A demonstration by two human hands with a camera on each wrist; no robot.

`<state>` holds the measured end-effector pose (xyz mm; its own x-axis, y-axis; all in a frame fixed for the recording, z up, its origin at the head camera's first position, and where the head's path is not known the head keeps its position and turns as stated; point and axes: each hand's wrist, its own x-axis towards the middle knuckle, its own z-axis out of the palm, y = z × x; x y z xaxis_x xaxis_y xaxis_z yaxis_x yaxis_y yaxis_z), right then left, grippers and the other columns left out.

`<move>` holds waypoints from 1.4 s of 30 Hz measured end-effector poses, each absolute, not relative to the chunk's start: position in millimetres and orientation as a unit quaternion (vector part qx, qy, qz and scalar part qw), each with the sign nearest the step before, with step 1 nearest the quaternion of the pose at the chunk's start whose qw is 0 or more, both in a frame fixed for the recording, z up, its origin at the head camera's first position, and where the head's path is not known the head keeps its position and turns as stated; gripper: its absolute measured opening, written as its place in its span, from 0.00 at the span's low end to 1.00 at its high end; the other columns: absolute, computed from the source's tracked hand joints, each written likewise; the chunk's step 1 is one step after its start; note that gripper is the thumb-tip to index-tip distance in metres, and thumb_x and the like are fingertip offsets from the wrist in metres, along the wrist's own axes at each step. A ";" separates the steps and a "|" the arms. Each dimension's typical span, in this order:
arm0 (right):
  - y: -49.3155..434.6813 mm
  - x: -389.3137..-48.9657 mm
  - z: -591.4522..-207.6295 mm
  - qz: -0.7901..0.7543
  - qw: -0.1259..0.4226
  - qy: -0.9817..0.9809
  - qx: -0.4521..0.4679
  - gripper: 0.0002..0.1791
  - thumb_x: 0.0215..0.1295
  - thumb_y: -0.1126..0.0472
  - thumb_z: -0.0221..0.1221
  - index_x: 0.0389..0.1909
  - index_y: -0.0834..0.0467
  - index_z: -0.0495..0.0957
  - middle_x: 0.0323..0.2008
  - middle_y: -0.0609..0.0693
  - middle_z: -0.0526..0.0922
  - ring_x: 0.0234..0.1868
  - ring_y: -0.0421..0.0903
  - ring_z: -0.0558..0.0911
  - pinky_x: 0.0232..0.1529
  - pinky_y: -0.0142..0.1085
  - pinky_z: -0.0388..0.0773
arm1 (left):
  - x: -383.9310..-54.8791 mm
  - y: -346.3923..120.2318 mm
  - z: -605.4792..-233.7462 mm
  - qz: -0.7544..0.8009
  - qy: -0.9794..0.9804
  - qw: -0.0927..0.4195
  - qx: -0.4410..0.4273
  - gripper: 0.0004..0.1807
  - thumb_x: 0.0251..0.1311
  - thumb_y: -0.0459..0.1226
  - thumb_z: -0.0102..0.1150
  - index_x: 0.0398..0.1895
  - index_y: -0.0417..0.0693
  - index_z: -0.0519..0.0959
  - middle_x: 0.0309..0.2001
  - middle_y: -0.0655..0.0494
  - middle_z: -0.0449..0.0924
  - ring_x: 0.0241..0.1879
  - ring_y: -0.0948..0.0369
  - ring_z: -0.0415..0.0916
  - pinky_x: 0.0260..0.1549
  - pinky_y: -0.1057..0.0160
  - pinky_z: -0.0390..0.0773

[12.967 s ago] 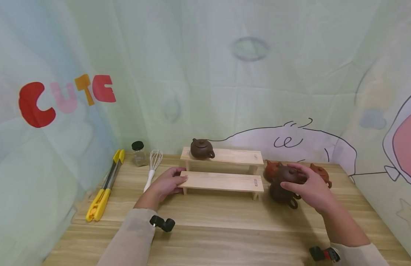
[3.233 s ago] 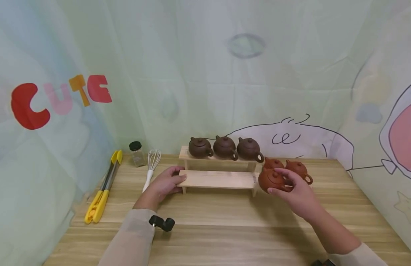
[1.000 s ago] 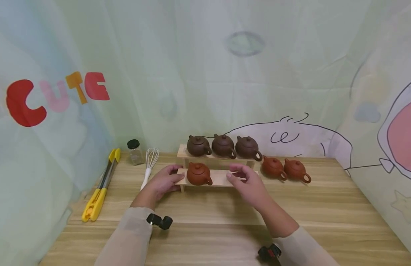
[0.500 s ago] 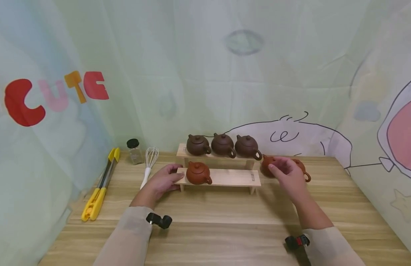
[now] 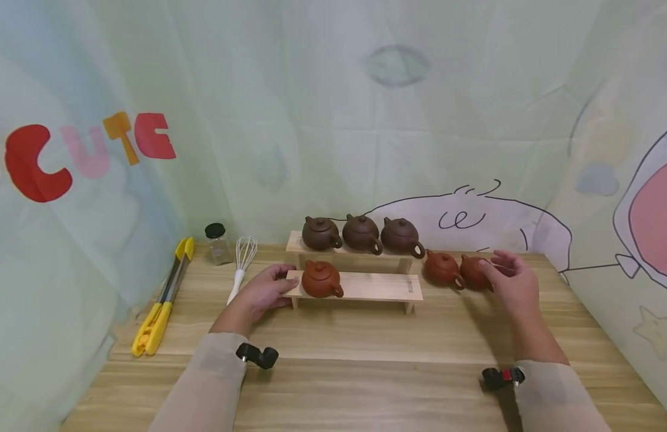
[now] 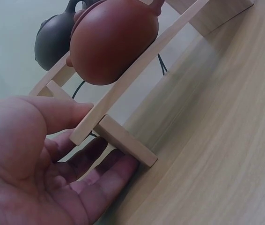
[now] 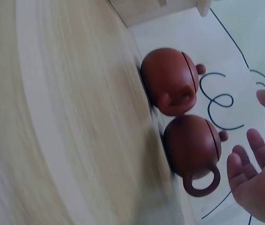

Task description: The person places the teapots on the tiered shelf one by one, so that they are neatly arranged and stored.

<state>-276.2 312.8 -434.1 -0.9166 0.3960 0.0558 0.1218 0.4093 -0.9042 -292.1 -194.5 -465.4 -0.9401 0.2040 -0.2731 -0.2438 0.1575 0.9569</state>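
Observation:
My left hand (image 5: 263,294) grips the left end of the lower step of a wooden display stand (image 5: 379,287), thumb on the top board and fingers underneath by the leg (image 6: 128,140). On that step's left part sits a reddish-brown teapot (image 5: 320,280). Three dark brown teapots (image 5: 360,234) line the upper step (image 5: 294,241). Right of the stand, two more reddish-brown teapots stand side by side on the table, a left one (image 5: 441,269) and a right one (image 5: 474,273). My right hand (image 5: 516,288) is beside the right one, fingers spread; the right wrist view shows a gap between them.
Left of the stand are a white-handled whisk (image 5: 242,267), a black-lidded glass jar (image 5: 219,245) and yellow-tipped tongs (image 5: 163,298). A printed curtain (image 5: 333,132) hangs behind and on both sides of the wooden table (image 5: 355,384).
Two dark teapots joined the first on the upper step. A reddish-brown one was set on the lower step and released. My right hand then moved rightward to the remaining pair; my left stayed.

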 end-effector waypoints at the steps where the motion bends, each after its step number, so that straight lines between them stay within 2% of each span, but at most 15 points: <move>1: 313.9 -276.8 -434.3 0.521 0.124 -0.829 -0.158 0.38 0.72 0.41 0.67 0.76 0.54 0.70 0.69 0.53 0.78 0.65 0.44 0.77 0.43 0.16 0.74 | -292.1 -195.0 -465.2 0.649 0.741 0.172 -0.013 0.31 0.80 0.36 0.53 0.81 0.38 0.59 0.79 0.36 0.60 0.72 0.42 0.72 0.67 0.42 0.81; 4: 317.2 -278.9 -436.1 0.518 0.105 -0.835 -0.157 0.40 0.73 0.42 0.67 0.78 0.56 0.68 0.74 0.60 0.74 0.69 0.52 0.75 0.41 0.16 0.74 | -291.8 -196.1 -464.7 0.647 0.743 0.170 -0.015 0.31 0.80 0.36 0.53 0.81 0.38 0.59 0.79 0.36 0.61 0.72 0.43 0.73 0.66 0.43 0.82; 8: 322.0 -283.3 -439.5 0.498 0.091 -0.849 -0.147 0.40 0.72 0.41 0.67 0.77 0.57 0.69 0.74 0.62 0.73 0.69 0.55 0.74 0.42 0.19 0.74 | -291.4 -196.1 -464.2 0.648 0.743 0.169 -0.016 0.31 0.80 0.35 0.53 0.81 0.38 0.59 0.79 0.36 0.60 0.71 0.43 0.73 0.65 0.45 0.84; 10: 324.8 -286.0 -440.6 0.484 0.087 -0.858 -0.146 0.41 0.72 0.41 0.66 0.78 0.57 0.68 0.75 0.62 0.72 0.71 0.57 0.72 0.49 0.26 0.75 | -291.0 -195.7 -463.8 0.648 0.742 0.169 -0.016 0.31 0.80 0.35 0.53 0.81 0.38 0.59 0.79 0.36 0.60 0.71 0.43 0.73 0.65 0.45 0.84; 12: 327.6 -288.6 -441.3 0.473 0.079 -0.865 -0.146 0.42 0.73 0.40 0.66 0.79 0.57 0.67 0.78 0.63 0.70 0.74 0.61 0.69 0.60 0.40 0.77 | -290.3 -195.5 -463.4 0.647 0.743 0.170 -0.012 0.32 0.81 0.35 0.53 0.81 0.37 0.58 0.80 0.35 0.59 0.71 0.43 0.73 0.65 0.44 0.84; 15: 332.3 -291.7 -441.7 0.464 0.063 -0.872 -0.145 0.44 0.72 0.39 0.66 0.80 0.57 0.65 0.81 0.64 0.65 0.78 0.67 0.63 0.73 0.60 0.69 | -289.8 -194.5 -463.5 0.647 0.743 0.169 -0.014 0.32 0.80 0.35 0.53 0.81 0.37 0.59 0.80 0.35 0.59 0.71 0.42 0.74 0.65 0.44 0.83; 18: 335.5 -295.1 -443.2 0.462 0.037 -0.875 -0.140 0.48 0.71 0.39 0.68 0.82 0.57 0.61 0.83 0.66 0.60 0.80 0.70 0.60 0.79 0.68 0.61 | -289.4 -194.5 -464.0 0.648 0.743 0.168 -0.014 0.32 0.80 0.35 0.53 0.82 0.38 0.58 0.80 0.35 0.59 0.71 0.42 0.74 0.66 0.43 0.83; 22: 338.5 -300.3 -448.0 0.450 0.002 -0.885 -0.117 0.53 0.70 0.40 0.69 0.85 0.57 0.55 0.83 0.69 0.58 0.80 0.72 0.60 0.79 0.68 0.60 | -289.5 -194.9 -465.3 0.649 0.741 0.169 -0.014 0.32 0.81 0.36 0.53 0.82 0.39 0.59 0.81 0.36 0.59 0.72 0.42 0.73 0.67 0.43 0.82; 26: 341.0 -304.8 -452.9 0.432 -0.015 -0.897 -0.095 0.53 0.69 0.45 0.71 0.85 0.58 0.54 0.81 0.73 0.57 0.80 0.74 0.59 0.80 0.69 0.57 | -289.8 -194.9 -464.9 0.650 0.740 0.171 -0.013 0.32 0.81 0.36 0.53 0.82 0.39 0.59 0.82 0.36 0.57 0.73 0.41 0.72 0.68 0.42 0.81; 29: 341.2 -305.6 -453.9 0.426 -0.018 -0.900 -0.093 0.52 0.69 0.48 0.71 0.85 0.58 0.54 0.81 0.75 0.56 0.80 0.75 0.58 0.80 0.70 0.56 | -290.0 -194.6 -463.7 0.651 0.739 0.171 -0.016 0.31 0.81 0.36 0.53 0.82 0.39 0.59 0.82 0.36 0.56 0.73 0.41 0.72 0.68 0.42 0.80; 35: 338.9 -301.5 -451.6 0.428 -0.009 -0.897 -0.108 0.52 0.69 0.47 0.71 0.85 0.58 0.55 0.80 0.76 0.56 0.80 0.75 0.58 0.80 0.70 0.56 | -291.2 -194.7 -465.4 0.653 0.738 0.171 -0.017 0.31 0.81 0.35 0.53 0.81 0.39 0.59 0.81 0.36 0.58 0.72 0.42 0.73 0.66 0.43 0.82; 39: 338.3 -297.4 -451.3 0.434 0.017 -0.894 -0.108 0.51 0.68 0.44 0.72 0.83 0.59 0.58 0.79 0.75 0.60 0.78 0.73 0.62 0.79 0.67 0.60 | -290.8 -194.5 -465.6 0.654 0.737 0.172 -0.016 0.32 0.81 0.35 0.53 0.82 0.38 0.59 0.81 0.36 0.58 0.73 0.41 0.72 0.67 0.42 0.82; 42: 336.8 -292.9 -448.2 0.435 0.035 -0.894 -0.105 0.51 0.67 0.41 0.72 0.82 0.59 0.61 0.77 0.73 0.65 0.75 0.71 0.67 0.73 0.63 0.69 | -290.4 -194.3 -464.9 0.653 0.737 0.173 -0.015 0.32 0.81 0.35 0.53 0.82 0.38 0.58 0.82 0.35 0.57 0.74 0.40 0.71 0.68 0.41 0.81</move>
<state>-292.9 336.8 -448.2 -0.9753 0.2188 -0.0294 0.1582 0.5996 -0.7845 -290.4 -194.3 -464.9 -0.9399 0.2031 -0.2745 -0.2483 0.1455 0.9577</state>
